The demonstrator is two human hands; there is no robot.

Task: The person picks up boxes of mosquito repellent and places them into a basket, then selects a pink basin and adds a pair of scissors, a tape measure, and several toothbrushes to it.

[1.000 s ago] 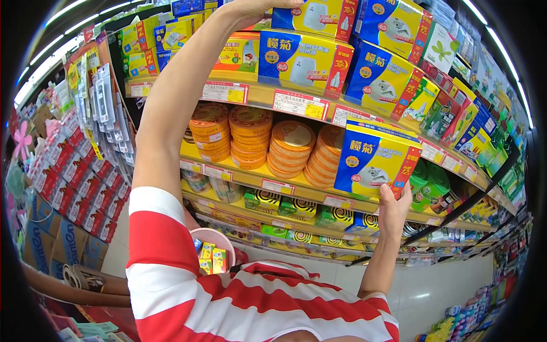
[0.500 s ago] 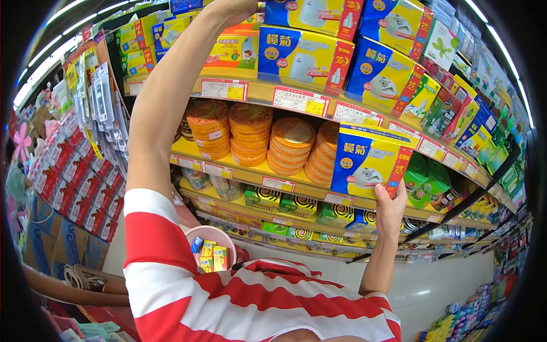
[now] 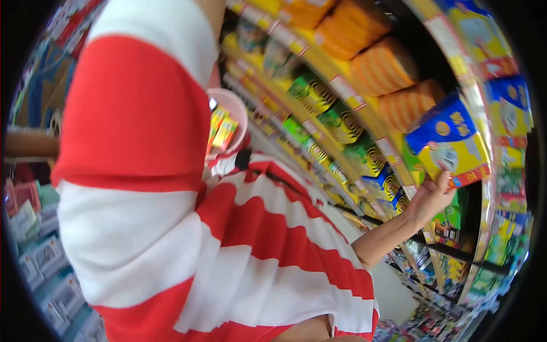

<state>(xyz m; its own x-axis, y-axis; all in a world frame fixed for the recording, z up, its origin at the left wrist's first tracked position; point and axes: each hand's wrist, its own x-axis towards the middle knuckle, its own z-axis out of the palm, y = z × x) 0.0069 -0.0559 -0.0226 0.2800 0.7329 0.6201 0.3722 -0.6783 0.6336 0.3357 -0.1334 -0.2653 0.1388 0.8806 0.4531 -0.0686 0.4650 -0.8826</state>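
My right hand (image 3: 432, 200) grips a blue and yellow mosquito repellent box (image 3: 456, 149) by its lower edge, with the thumb on the front face. The box is tilted and held in front of the shelf, close to stacked orange round tins (image 3: 384, 67). My left arm, in a red and white striped sleeve (image 3: 134, 114), reaches up past the top of the view. The left hand itself is out of sight.
A pink bucket (image 3: 241, 111) with small yellow and green boxes (image 3: 225, 132) stands below, by the shelf. Green coil boxes (image 3: 312, 91) line a lower shelf (image 3: 319, 54). More blue and yellow boxes (image 3: 509, 105) stand on the shelf at right.
The view has tilted and shifted, so the shelves run diagonally. My left arm has come nearer the camera and its hand has left the view. The right hand still holds the box, now tilted.
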